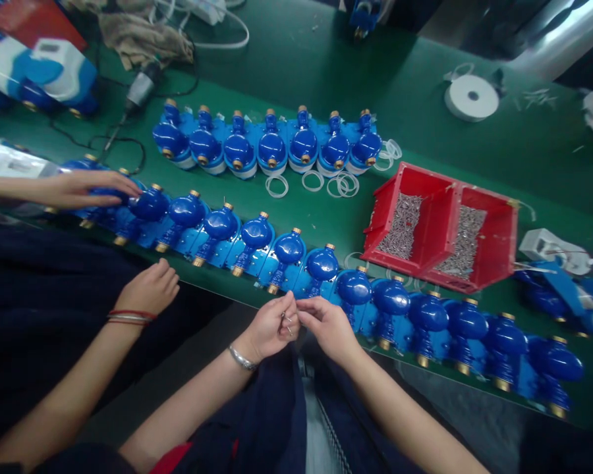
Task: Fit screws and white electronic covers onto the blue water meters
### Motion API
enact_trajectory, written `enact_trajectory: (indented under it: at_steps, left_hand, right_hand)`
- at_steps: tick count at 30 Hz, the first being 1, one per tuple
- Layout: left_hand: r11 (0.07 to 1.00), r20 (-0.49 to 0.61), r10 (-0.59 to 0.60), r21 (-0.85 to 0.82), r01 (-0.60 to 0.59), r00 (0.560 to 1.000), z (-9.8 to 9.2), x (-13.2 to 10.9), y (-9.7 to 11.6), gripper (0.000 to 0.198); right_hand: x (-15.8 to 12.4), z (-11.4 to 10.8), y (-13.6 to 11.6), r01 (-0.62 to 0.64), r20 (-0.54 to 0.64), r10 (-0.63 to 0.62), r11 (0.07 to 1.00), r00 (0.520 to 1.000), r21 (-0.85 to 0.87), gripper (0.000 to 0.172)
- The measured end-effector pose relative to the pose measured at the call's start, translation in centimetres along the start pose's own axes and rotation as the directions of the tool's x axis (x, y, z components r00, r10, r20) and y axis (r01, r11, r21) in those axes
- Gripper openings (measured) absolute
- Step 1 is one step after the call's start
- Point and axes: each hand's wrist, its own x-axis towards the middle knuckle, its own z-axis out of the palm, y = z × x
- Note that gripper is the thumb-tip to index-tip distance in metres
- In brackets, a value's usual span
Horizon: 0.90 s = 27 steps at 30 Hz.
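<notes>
The left hand holds a few small screws in closed fingers just off the green table's near edge, and the right hand pinches narrowly on one, apparently singling it out, beside the blue meters (the red bin holds more).

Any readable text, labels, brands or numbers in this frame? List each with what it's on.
Nothing here is legible.
White and blue device, top left: small grey panel, too blurred to read.
White pack at the left edge: faint print, too blurred.
White box at the right: no readable marks.
Blue meter bodies: no markings visible.
Metal pins in the left hand: too small to tell.
</notes>
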Motion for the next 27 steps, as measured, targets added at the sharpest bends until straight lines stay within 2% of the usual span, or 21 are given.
enact_trajectory:
  at_steps: [2, 4, 6, 10, 13, 19, 22, 27]
  left_hand:
    - [0.998, 0.058, -0.013, 0.063, 0.009, 0.998, 0.4, 0.0, -0.2, 0.042]
    - [0.992, 0.094, -0.007, 0.124, -0.005, 0.996, 0.6, 0.1, -0.3, 0.043]
    - [0.985, 0.086, 0.009, 0.169, -0.023, 0.996, 0.8, 0.5, -0.6, 0.043]
    - [0.988, 0.026, 0.038, 0.146, -0.041, 0.999, 1.0, 1.4, -1.1, 0.042]
    - [0.995, 0.039, 0.029, 0.096, -0.033, 0.999, 1.0, 2.1, -1.1, 0.044]
    - [0.999, 0.159, 0.033, -0.018, -0.031, 0.987, 0.7, 3.0, -0.4, 0.041]
    - [1.0, 0.168, 0.017, -0.002, -0.016, 0.986, 0.8, 3.6, -0.3, 0.042]
    - [1.0, 0.164, -0.019, 0.028, 0.015, 0.986, 1.0, 4.3, -0.2, 0.042]
  right_hand:
    - [-0.4, -0.2, 0.4, -0.069, -0.033, 0.071, 0.995, 0.997, 0.069, 0.017]
    - [-0.7, -0.6, 0.4, -0.062, -0.069, 0.063, 0.998, 0.996, 0.021, 0.012]
    - [-1.0, -0.8, 0.1, 0.006, -0.104, -0.016, 0.995, 0.994, -0.096, 0.008]
    - [-1.4, -1.0, -0.4, 0.127, -0.133, -0.169, 0.952, 0.976, -0.279, 0.013]
    - [-0.9, -1.2, -0.2, 0.145, -0.116, -0.192, 0.934, 0.975, -0.325, 0.015]
    - [0.4, -2.1, 0.3, 0.187, -0.099, -0.227, 0.932, 0.969, -0.309, 0.016]
    - [0.6, -2.8, 0.0, 0.21, -0.069, -0.251, 0.906, 0.965, -0.368, 0.016]
    - [0.6, -3.9, -0.5, 0.186, 0.027, -0.194, 0.882, 0.981, -0.433, 0.014]
